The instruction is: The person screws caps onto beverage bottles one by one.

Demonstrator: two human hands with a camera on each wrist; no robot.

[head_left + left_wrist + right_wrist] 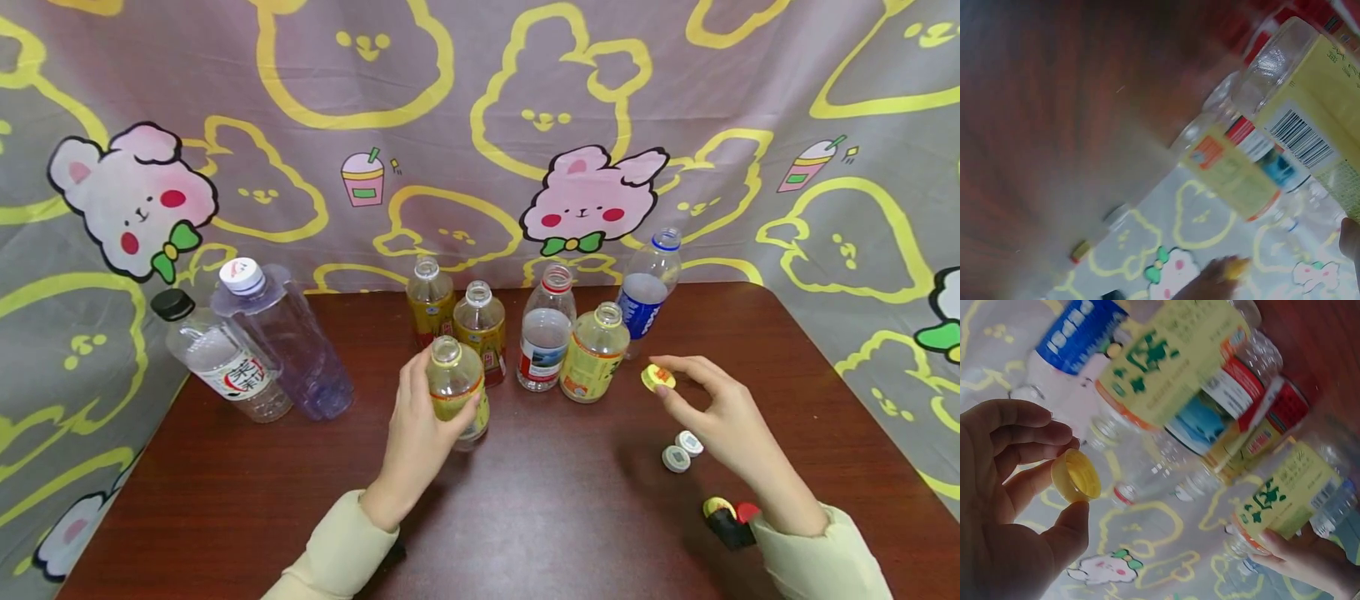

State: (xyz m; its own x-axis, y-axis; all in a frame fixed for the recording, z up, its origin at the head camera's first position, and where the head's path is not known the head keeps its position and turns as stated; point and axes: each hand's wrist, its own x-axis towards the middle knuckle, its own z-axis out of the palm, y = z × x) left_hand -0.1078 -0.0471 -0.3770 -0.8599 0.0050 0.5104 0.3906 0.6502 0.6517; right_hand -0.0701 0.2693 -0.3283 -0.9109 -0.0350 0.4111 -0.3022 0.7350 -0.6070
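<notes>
My left hand (422,425) grips an uncapped clear bottle with a yellow label (457,385), its neck pointing up. In the left wrist view that bottle's label (1316,119) shows a barcode, and part of the thumb is at the right edge. Between thumb and fingers, my right hand (723,421) pinches a yellow bottle cap (659,378) above the table's right side. The cap's hollow inside (1083,475) faces the gripped bottle's side in the right wrist view. A second yellow-labelled bottle (594,354), also uncapped, stands between the hands.
Behind stand two uncapped amber-labelled bottles (480,329), a red-ringed bottle (547,329) and a blue-labelled bottle (647,292). Capped bottles, one black-capped (225,358) and one large purplish (288,350), stand left. White caps (677,458) and mixed caps (731,525) lie at right.
</notes>
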